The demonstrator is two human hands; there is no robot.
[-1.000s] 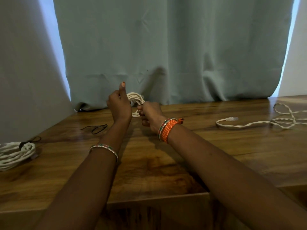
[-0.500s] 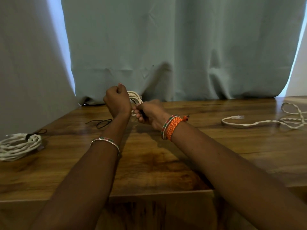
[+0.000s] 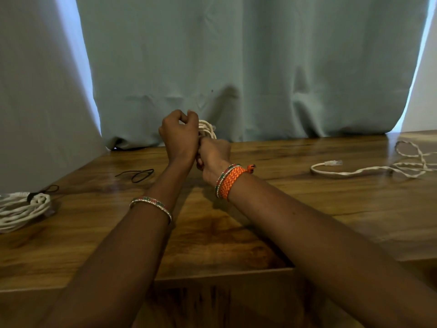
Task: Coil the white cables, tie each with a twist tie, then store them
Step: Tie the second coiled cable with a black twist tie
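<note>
Forearms reach from the counter's (image 3: 212, 235) near edge toward its far middle. At the left edge lies a tied coil (image 3: 22, 209), done and set aside; a spare tie (image 3: 139, 174) waits nearer the middle, and a loose cable (image 3: 369, 170) sprawls by the right edge, not yet coiled. Close to the curtain (image 3: 236, 67), the left hand (image 3: 181, 136) curls round the coil (image 3: 207, 129), holding it up so the loops stay bunched. The right hand (image 3: 212, 155), fingers curled, presses against it, likely twisting a tie; that tie is hidden. Since a second ago, the left thumb has folded down and the hands have closed together.
</note>
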